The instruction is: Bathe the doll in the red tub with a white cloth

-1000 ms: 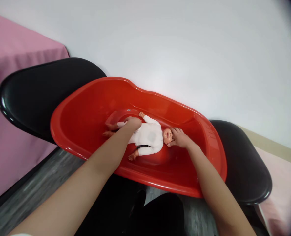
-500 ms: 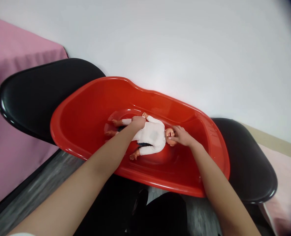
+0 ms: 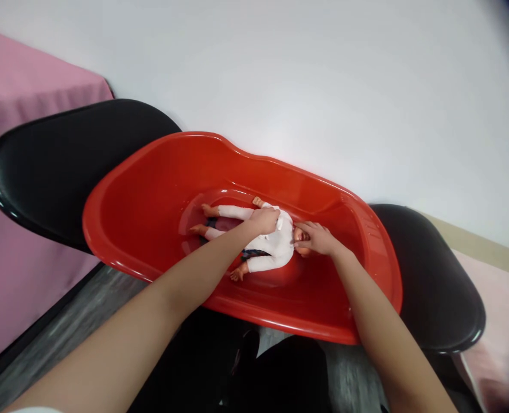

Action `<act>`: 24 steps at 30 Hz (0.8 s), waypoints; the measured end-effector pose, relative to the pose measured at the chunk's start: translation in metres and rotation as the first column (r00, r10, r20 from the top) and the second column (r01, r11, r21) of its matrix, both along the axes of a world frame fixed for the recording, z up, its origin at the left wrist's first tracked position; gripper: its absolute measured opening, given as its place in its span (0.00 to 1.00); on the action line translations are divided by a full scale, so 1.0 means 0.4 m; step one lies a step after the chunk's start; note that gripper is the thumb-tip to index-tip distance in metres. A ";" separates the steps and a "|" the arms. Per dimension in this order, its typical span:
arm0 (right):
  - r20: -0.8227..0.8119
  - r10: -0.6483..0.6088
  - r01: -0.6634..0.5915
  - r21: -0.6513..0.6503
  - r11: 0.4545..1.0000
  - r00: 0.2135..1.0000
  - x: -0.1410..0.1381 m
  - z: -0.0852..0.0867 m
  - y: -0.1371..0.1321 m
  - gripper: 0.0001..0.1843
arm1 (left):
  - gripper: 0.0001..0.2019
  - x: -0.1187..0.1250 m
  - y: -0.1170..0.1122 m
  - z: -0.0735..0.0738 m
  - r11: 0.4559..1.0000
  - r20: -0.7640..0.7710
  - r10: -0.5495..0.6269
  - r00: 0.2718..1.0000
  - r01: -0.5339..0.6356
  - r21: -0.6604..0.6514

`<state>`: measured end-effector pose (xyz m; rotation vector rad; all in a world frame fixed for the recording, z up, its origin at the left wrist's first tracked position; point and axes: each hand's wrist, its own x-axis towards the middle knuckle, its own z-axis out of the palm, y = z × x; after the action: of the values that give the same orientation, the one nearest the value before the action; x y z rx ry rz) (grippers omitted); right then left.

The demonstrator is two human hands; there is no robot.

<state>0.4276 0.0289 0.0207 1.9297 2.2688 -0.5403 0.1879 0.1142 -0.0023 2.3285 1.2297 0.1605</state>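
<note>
A baby doll (image 3: 281,241) in white clothes lies on its back in a red baby bathtub (image 3: 129,229), head to the right and feet to the left. My left hand (image 3: 266,221) is closed on white fabric at the doll's chest. Whether this is a separate cloth or the bunched shirt, I cannot tell. My right hand (image 3: 317,238) grips the doll's head, thumb and fingers on either side of the face, which it partly covers. Dark, patterned material shows beneath the doll's body.
The tub rests on two black chair seats, a left one (image 3: 65,172) and a right one (image 3: 430,281). A white wall (image 3: 301,74) stands behind. Pink cloth (image 3: 34,74) covers a surface at the left, and paler pink cloth (image 3: 499,304) lies at the right.
My left hand has moved right, from the doll's belly up to its chest, and the white legs show more. The doll has shifted slightly right. My right hand stays at the head.
</note>
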 end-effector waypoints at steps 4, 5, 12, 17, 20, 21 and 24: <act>-0.018 -0.010 0.010 -0.003 1.000 1.000 0.002 -0.001 0.000 0.41 | 0.19 -0.022 0.030 -0.026 0.985 -0.094 0.169 0.981 -0.170 0.002; -0.021 -0.008 0.008 -0.005 1.000 1.000 0.003 -0.002 0.000 0.41 | 0.19 -0.035 0.041 -0.031 0.974 -0.115 0.226 0.967 -0.226 0.007; -0.017 -0.004 0.003 -0.005 1.000 1.000 0.009 -0.007 0.003 0.40 | 0.21 -0.126 0.080 -0.080 0.873 -0.181 0.487 0.854 -0.470 0.133; 0.000 -0.008 0.008 -0.003 1.000 1.000 0.007 -0.009 0.003 0.40 | 0.20 -0.182 0.101 -0.071 0.828 -0.166 0.560 0.811 -0.542 0.146; 0.009 -0.007 0.008 -0.005 1.000 1.000 0.005 -0.013 0.005 0.40 | 0.16 -0.191 0.096 -0.021 0.865 -0.139 0.503 0.853 -0.496 0.083; 0.014 -0.004 0.004 -0.002 1.000 1.000 0.006 -0.015 0.006 0.40 | 0.14 -0.185 0.087 -0.003 0.888 -0.100 0.461 0.882 -0.456 0.064; 0.024 -0.002 0.002 0.009 1.000 1.000 0.009 -0.022 0.007 0.39 | 0.11 -0.143 0.049 0.028 0.952 0.039 0.302 0.953 -0.304 0.039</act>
<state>0.4311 0.0318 0.0117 1.9320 2.2591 -0.5045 0.1309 0.1337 0.0088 2.1510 1.5767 0.3317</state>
